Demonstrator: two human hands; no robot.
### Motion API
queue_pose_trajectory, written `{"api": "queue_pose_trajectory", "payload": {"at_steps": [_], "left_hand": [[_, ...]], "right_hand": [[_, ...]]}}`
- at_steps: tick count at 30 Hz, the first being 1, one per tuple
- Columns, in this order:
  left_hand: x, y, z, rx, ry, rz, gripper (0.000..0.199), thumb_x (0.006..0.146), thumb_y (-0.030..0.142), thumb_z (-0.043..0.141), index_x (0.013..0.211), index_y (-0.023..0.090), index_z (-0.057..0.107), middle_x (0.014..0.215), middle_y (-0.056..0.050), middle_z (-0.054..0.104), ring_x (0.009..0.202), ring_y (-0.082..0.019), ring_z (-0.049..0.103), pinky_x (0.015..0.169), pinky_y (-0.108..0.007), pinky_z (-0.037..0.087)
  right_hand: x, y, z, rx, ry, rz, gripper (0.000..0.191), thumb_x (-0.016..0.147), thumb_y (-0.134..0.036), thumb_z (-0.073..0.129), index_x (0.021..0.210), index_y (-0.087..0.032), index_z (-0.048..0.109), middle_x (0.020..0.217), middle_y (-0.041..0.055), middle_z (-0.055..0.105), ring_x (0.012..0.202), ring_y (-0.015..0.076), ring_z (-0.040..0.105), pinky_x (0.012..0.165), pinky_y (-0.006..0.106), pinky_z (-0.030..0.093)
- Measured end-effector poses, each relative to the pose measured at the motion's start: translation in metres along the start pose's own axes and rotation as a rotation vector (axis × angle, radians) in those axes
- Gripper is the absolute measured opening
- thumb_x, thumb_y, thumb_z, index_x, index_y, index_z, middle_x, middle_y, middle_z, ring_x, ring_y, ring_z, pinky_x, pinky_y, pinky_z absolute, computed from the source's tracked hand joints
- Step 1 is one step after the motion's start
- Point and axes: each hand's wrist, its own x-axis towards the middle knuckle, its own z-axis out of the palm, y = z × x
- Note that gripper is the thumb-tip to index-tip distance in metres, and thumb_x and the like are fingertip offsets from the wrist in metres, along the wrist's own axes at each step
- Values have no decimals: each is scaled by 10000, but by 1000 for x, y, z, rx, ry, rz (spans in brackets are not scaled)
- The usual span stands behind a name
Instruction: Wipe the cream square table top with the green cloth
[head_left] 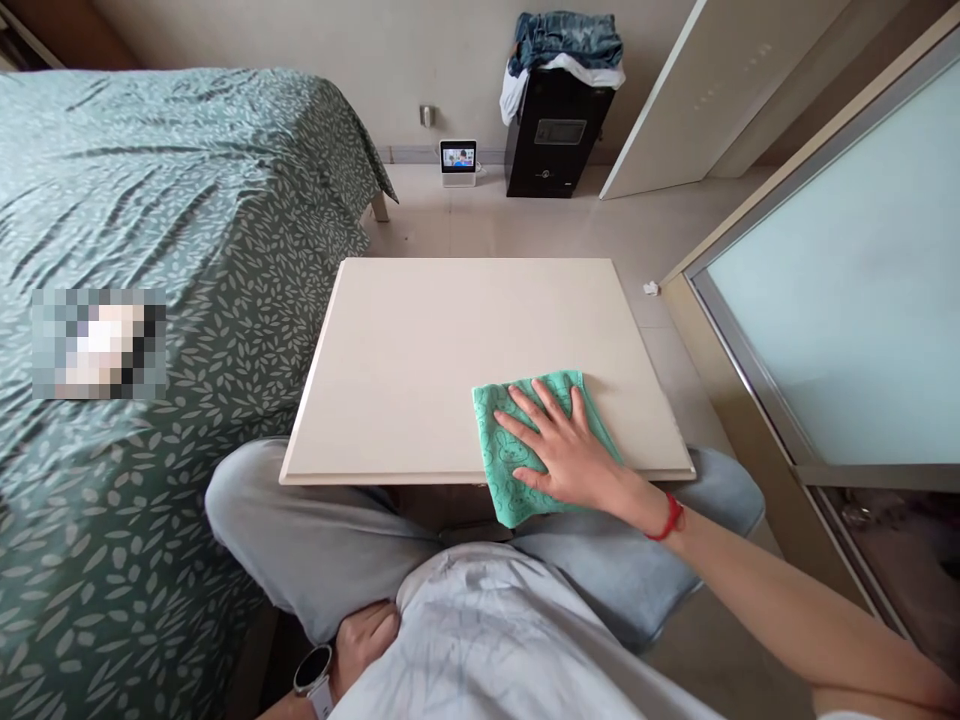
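Observation:
My right hand [559,445] lies flat with its fingers spread on a green cloth [499,490] printed with line-drawn animals. The cloth rests on the near right part of a cream tabletop [435,350], and its lower edge hangs over the front. A red bracelet circles my right wrist. My left hand [367,635] is down by my lap, against the white shirt [480,640], its fingers curled and partly hidden. Nothing shows in it. A watch [313,668] is on that wrist.
Left of the table stands a bed with a green leaf-patterned cover [247,270]; a blurred-out object [101,345] lies on it. Against the wall are a small screen [459,160] and a black cabinet [559,140] topped with folded jeans [566,40]. A sliding glass door [847,270] is at right.

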Motion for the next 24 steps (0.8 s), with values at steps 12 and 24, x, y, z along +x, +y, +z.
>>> {"api": "queue_pose_trajectory", "payload": {"at_steps": [12,24], "left_hand": [[2,5,-2,57,-1,-18,284,1117,199,436,843,266,405,685,21,539,532,-154,554,524,-316,402],[7,7,-2,23,31,-41,288,1105,167,464,855,268,363,687,39,509,533,-139,521,536,-334,359]], "right_hand": [[199,129,-51,97,-36,330,768,1165,-587,348,1877,-303,301,1977,118,128,1801,506,66,1300,941,166],[160,109,-37,57,39,288,782,1147,-571,389,1863,-257,357,1957,136,207,1787,530,136,1300,944,196]]}}
